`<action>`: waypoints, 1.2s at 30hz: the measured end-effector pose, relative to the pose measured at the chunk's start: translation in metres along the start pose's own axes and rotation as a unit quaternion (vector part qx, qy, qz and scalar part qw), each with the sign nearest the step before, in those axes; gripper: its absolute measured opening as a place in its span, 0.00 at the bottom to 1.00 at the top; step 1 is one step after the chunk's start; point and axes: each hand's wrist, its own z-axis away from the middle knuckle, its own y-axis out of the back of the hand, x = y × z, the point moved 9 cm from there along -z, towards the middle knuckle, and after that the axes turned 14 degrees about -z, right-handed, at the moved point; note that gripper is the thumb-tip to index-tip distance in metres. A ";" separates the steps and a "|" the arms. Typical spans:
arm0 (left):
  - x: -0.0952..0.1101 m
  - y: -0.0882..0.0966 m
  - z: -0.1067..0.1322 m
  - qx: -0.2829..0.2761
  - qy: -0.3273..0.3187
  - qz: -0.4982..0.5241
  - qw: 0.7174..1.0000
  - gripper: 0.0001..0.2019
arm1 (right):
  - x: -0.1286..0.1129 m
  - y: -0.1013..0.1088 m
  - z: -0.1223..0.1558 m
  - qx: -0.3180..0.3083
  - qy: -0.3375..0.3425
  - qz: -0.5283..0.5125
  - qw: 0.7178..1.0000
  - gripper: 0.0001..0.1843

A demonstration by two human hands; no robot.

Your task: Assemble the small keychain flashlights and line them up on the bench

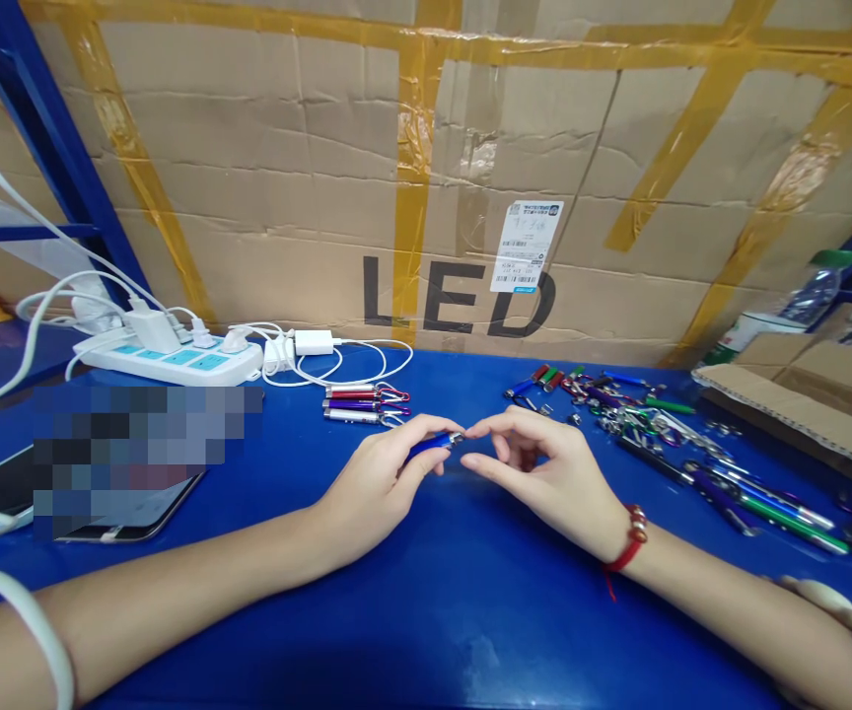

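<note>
A small blue keychain flashlight [432,445] with a silver end is pinched between the thumb and fingers of my left hand [378,481]. Its silver end points toward my right hand [551,468]. That hand has thumb and index finger apart, the index fingertip close to the silver end; I cannot tell whether it touches. The other right fingers are curled, and nothing shows in them. Just behind my left hand, a red flashlight [352,392], a purple flashlight [352,405] and a silver flashlight [352,416] with carabiner clips lie side by side.
Loose flashlight parts and clips [663,434] are spread over the right of the blue table [426,631]. A white power strip [204,367] with cables and a tablet-like device [137,523] are on the left. An open cardboard box [803,404] stands right; a large carton [285,197] rises behind.
</note>
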 end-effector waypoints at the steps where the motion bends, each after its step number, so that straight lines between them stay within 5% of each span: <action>1: 0.000 0.000 0.000 -0.002 0.000 -0.002 1.000 0.11 | 0.000 0.000 0.000 -0.002 0.001 0.007 1.000 0.13; 18: -0.005 0.000 -0.001 -0.018 0.066 -0.032 0.997 0.15 | 0.022 -0.004 0.000 -0.068 -0.103 0.140 0.982 0.10; 26: -0.010 -0.003 -0.002 -0.022 0.079 -0.047 0.996 0.17 | 0.014 -0.005 0.002 -0.106 -0.091 0.230 0.963 0.13; 36: -0.013 -0.006 0.000 -0.033 0.054 -0.078 0.995 0.19 | 0.060 0.065 -0.019 0.013 -0.174 0.401 0.899 0.19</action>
